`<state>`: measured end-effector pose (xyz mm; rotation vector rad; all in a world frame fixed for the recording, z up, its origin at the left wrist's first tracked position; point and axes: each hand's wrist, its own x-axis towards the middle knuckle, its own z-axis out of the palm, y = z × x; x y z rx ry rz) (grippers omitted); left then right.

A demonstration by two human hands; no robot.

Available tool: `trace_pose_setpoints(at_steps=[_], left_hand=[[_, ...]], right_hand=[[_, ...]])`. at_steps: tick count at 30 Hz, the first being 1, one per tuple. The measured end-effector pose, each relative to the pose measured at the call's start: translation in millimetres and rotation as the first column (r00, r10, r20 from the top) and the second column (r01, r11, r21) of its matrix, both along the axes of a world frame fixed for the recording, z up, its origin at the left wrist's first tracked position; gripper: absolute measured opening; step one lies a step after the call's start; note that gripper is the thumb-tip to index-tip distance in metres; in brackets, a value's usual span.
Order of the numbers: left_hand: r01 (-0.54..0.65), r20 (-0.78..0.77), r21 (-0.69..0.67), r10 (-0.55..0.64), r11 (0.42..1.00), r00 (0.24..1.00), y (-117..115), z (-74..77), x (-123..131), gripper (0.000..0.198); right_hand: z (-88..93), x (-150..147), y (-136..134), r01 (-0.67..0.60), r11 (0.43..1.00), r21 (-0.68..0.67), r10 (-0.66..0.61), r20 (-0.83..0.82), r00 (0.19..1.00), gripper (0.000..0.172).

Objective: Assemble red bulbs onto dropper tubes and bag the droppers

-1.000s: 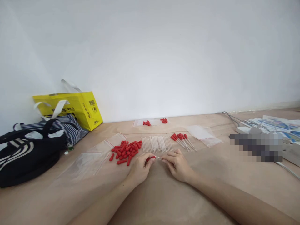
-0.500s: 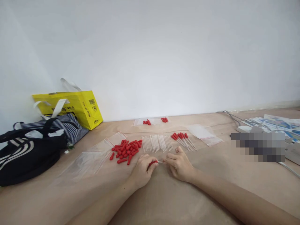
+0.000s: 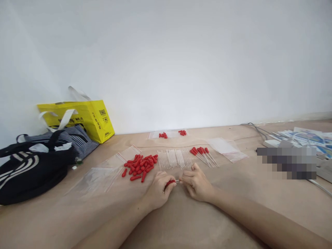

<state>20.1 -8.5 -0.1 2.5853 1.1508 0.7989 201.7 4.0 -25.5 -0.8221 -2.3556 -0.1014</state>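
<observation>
My left hand point(image 3: 160, 188) is closed around a red rubber dropper bulb point(image 3: 170, 183), pinched between thumb and fingers. A clear dropper tube point(image 3: 177, 181) spans the small gap between my hands, one end at the bulb's mouth. Its other end is pinched in my right hand point(image 3: 196, 183), whose fingers hide most of it. Just beyond my hands lies a row of clear tubes point(image 3: 174, 159). To its left is a pile of loose red bulbs point(image 3: 140, 166). Right of the row, several droppers with red bulbs fitted point(image 3: 204, 155) lie side by side.
Clear zip bags point(image 3: 95, 180) lie flat at left, and another bag point(image 3: 228, 150) at right. By the wall is a bag with red bulbs point(image 3: 171, 135). A black bag point(image 3: 33, 176) and yellow bag point(image 3: 95, 121) stand left; papers point(image 3: 308, 136) and cables point(image 3: 255, 128) lie right.
My hands stay in nearly the same place, the bulb and tube still between them. The right hand's raised finger has lowered and shifted slightly left. The view has shifted a little.
</observation>
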Motion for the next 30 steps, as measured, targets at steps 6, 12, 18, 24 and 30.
trace_pose_setpoints(at_steps=[6,12,18,24,30], left_hand=[[-0.022,0.015,-0.025,0.022,0.999,1.0,2,-1.5,0,0.017],[-0.079,0.035,-0.049,0.08,0.996,0.996,8,-2.3,-7,0.015],[-0.019,-0.014,0.002,0.019,1.0,1.0,10,-3.2,-11,0.023],[-0.285,0.012,0.193,0.288,0.939,0.958,14,1.5,-22,0.036],[-0.52,-0.095,0.304,0.568,0.798,0.817,23,10.0,-40,0.019]], right_hand=[[1.9,-1,1,-0.017,0.999,-0.049,0.016,-0.025,1.0,0.02],[8.8,6,4,-0.02,0.993,-0.115,0.019,-0.006,1.0,0.019],[8.7,7,1,0.039,0.999,0.002,-0.039,0.118,0.992,0.017],[8.2,21,14,0.3,0.954,0.007,-0.3,0.032,0.953,0.02],[11.6,61,43,0.771,0.567,-0.289,-0.814,-0.056,0.578,0.025]])
